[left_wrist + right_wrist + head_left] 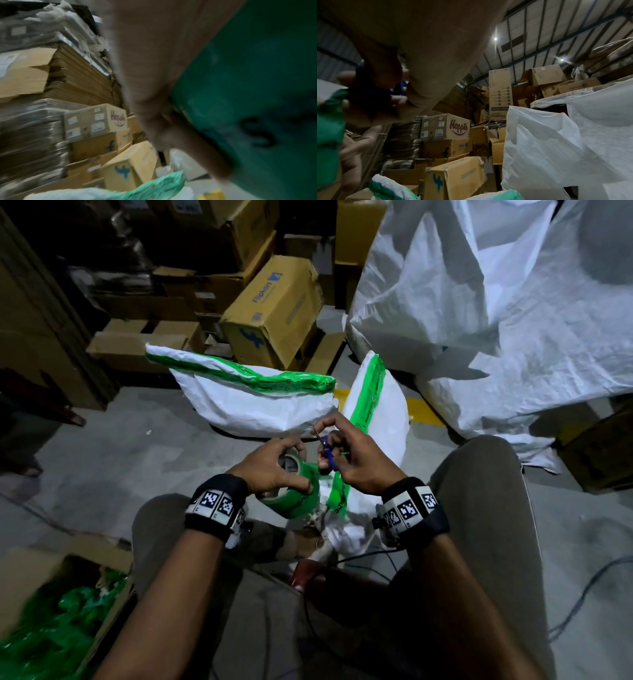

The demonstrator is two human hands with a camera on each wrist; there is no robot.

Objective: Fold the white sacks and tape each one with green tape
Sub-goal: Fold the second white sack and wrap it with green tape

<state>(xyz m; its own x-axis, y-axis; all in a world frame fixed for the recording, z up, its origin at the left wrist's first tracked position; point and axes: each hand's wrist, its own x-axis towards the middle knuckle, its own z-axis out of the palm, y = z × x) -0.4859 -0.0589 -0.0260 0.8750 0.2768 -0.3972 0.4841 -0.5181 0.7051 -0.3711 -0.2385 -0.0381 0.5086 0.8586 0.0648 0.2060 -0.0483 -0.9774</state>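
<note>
My left hand (281, 470) grips a roll of green tape (296, 491) above my lap; in the left wrist view the green tape roll (248, 88) fills the right side, with a finger (171, 121) lying on it. My right hand (346, 455) holds small blue-handled scissors (328, 453) just right of the roll, blades pointing up and left. The scissors' blue handle (370, 88) shows darkly under the palm. A folded white sack (376, 412) with a green tape strip stands between my knees, under both hands. A second taped folded sack (253, 402) lies behind it.
A heap of loose white sacks (496, 313) rises at the right. Cardboard boxes (274, 309) are stacked behind. An open carton of crumpled green tape scraps (51, 631) sits at lower left. Cables (582, 594) run over the grey floor beside my legs.
</note>
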